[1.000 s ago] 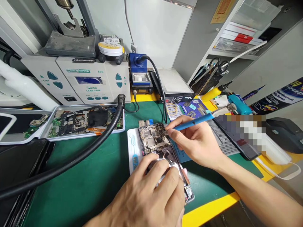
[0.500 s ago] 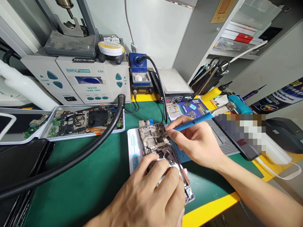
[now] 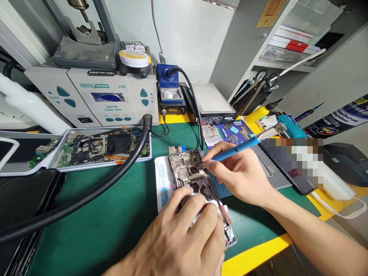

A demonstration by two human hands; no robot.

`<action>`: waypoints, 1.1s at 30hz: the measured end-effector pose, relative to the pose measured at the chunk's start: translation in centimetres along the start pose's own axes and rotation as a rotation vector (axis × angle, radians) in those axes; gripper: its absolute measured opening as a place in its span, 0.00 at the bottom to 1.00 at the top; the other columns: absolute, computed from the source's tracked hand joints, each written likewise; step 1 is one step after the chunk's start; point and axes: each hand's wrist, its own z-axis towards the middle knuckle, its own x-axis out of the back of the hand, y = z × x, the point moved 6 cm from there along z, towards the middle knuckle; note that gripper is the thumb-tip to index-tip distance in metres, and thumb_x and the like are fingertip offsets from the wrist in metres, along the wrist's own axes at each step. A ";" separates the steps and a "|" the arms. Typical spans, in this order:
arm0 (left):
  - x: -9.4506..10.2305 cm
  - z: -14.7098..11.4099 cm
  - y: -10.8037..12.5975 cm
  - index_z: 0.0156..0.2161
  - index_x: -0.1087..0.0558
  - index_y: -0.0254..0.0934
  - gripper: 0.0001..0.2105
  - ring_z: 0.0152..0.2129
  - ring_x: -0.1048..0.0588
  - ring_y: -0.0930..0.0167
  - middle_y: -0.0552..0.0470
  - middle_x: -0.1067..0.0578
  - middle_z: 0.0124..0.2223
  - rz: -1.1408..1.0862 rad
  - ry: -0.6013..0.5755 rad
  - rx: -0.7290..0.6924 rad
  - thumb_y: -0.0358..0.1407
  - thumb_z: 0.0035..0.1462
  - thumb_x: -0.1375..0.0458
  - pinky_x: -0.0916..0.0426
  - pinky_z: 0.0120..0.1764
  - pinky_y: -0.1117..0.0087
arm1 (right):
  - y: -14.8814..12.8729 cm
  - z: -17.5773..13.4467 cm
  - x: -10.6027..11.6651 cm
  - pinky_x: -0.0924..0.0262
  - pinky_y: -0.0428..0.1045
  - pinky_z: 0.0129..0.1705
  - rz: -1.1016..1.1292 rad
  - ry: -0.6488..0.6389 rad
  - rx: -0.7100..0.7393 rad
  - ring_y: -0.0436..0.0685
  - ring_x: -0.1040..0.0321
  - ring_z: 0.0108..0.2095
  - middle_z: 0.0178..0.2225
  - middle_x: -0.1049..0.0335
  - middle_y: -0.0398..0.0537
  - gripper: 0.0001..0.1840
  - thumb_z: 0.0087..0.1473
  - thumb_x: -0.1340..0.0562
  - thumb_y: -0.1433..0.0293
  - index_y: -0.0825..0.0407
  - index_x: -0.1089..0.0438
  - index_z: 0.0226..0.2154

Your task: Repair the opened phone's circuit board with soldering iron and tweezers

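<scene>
An opened phone (image 3: 184,172) with its circuit board bare lies on a white and blue pad (image 3: 161,184). My left hand (image 3: 184,234) lies over the phone's lower half, its curled fingers pressing on the frame and hiding part of it. Pinched between the thumb and fingers of my right hand (image 3: 241,172) is a blue-handled tool (image 3: 234,149) with a brush-like tuft at its upper end. Its thin lower tip is at the board's right side, partly hidden by my fingertips; contact there is hard to make out. A flex cable (image 3: 176,148) sticks out past the phone's top edge.
A thick black hose (image 3: 123,168) crosses the green mat from the hot air station (image 3: 100,99). Trays of circuit boards (image 3: 105,147) stand at left. Behind are a soldering station (image 3: 171,92) and a hot plate (image 3: 211,99). A dark phone (image 3: 287,168) lies at right.
The blue-handled tool has tilted and shifted slightly with my right fingers. My left hand and the phone look the same.
</scene>
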 end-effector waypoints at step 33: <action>0.3 0.1 0.2 0.44 0.22 0.33 0.10 0.43 0.26 0.60 0.48 0.21 0.42 0.011 0.004 -0.004 0.32 0.62 0.44 0.29 0.49 0.51 | 0.2 -0.3 -0.2 0.52 0.41 0.16 -0.074 -0.015 -0.019 0.44 0.45 0.19 0.25 0.32 0.41 0.09 0.60 0.33 0.65 0.54 0.22 0.39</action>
